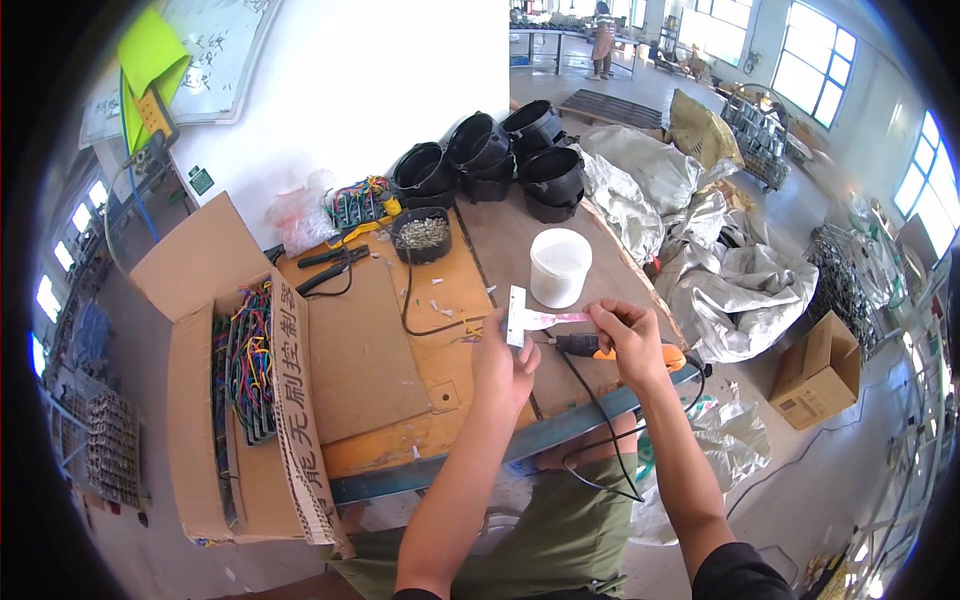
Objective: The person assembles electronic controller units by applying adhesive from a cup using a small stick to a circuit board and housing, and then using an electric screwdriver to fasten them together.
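My left hand [505, 365] grips a flat white bar [516, 316] held upright, its fingers curled round the lower end. From the bar a narrow pink-and-white strip [555, 319] runs sideways to my right hand [630, 338], where thumb and finger pinch its end. Whether strip and bar are one piece I cannot tell. Just beyond stands a white plastic tub [560, 267]; the angle hides most of its inside. Under my right hand an orange and black power screwdriver [672, 357] lies on the workbench, partly covered by that hand.
Several black round housings [483, 145] stand along the wall, near a black bowl of small metal parts [421, 236]. A cardboard box of wired units [190, 420] is at left. Pliers [335, 262] lie behind it. White sacks [740, 280] border the bench's right; a black cable [590, 400] hangs over the front edge.
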`<state>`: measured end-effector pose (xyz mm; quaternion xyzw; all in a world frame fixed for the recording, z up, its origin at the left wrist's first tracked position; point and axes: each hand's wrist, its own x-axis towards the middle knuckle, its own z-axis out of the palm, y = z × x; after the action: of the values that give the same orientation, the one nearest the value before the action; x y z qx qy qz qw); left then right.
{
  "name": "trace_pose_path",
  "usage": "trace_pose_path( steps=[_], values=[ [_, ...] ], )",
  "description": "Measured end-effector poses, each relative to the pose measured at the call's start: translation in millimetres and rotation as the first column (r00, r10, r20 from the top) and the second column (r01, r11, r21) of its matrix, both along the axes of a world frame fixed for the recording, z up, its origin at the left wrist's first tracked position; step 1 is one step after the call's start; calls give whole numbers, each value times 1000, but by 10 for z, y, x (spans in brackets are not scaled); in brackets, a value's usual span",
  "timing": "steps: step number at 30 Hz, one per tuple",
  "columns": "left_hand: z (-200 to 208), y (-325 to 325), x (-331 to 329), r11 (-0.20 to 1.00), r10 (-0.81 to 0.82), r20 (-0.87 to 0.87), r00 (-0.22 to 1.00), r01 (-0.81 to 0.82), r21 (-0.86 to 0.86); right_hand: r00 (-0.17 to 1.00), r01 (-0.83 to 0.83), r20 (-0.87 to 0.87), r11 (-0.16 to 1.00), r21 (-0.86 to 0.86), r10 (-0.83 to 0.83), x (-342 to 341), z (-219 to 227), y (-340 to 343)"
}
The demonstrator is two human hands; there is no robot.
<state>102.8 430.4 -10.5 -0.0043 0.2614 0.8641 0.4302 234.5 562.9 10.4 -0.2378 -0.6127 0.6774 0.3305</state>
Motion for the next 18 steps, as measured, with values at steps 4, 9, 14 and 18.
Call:
trace_pose_path(
  steps=[4, 9, 14, 18],
  values=[
    [-29, -58, 11, 998, -43, -23, 999, 44, 43, 997, 29, -71, 1000, 5, -28, -93, -54, 27],
    [-35, -156, 8, 995, -62, -39, 997, 65, 79, 998, 27, -57, 998, 54, -24, -83, -72, -56],
    [-46, -235, 0, 997, -34, -70, 997, 39, 63, 998, -66, 2, 998, 20, 66, 43, -55, -254],
    [-75, -254, -7, 998, -45, -71, 996, 48, 40, 994, -104, 17, 994, -29, 105, 115, -56, -377]
  ],
)
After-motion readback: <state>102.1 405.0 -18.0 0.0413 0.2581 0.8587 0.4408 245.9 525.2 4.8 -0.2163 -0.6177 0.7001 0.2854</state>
